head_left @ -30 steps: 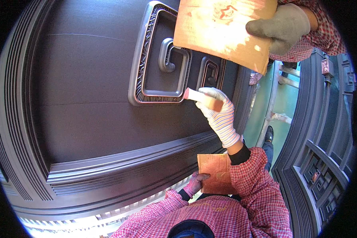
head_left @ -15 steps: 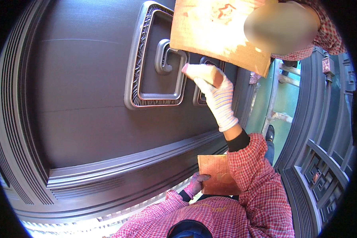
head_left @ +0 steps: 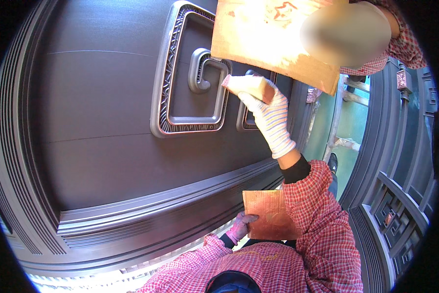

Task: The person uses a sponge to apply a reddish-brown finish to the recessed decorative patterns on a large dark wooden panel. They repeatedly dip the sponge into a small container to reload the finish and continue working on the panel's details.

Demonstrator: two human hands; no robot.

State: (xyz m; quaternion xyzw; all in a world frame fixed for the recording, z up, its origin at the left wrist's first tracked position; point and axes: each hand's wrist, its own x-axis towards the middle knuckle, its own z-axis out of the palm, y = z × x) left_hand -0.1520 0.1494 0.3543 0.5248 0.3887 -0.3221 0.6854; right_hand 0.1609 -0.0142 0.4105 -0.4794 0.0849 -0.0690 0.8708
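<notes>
My right hand (head_left: 266, 113), in a white striped glove, is closed around a pale foam sponge block (head_left: 250, 87) with pinkish-copper ends. The sponge's tip meets or nearly meets the edge of a raised silvery scroll ornament (head_left: 190, 119) on the dark wall panel (head_left: 97, 102); exact contact cannot be told. Low in front of my body, my left hand (head_left: 240, 227), in a purplish glove, grips the left edge of a square cardboard piece (head_left: 268, 215) smeared with copper colour. My right sleeve covers part of its right side.
At the upper right, another person (head_left: 407, 34) in a checked sleeve is beside a large cardboard sheet (head_left: 278, 44) overlapping the ornament's top. A second ornament (head_left: 246, 115) lies behind my right hand. Ridged moulding (head_left: 156, 193) borders the panel; scaffold bars (head_left: 334, 122) and dark latticework (head_left: 390, 219) stand right.
My right hand and the sponge have shifted only slightly along the ornament's right edge. The large cardboard sheet sits a little further right. My left hand looks unchanged.
</notes>
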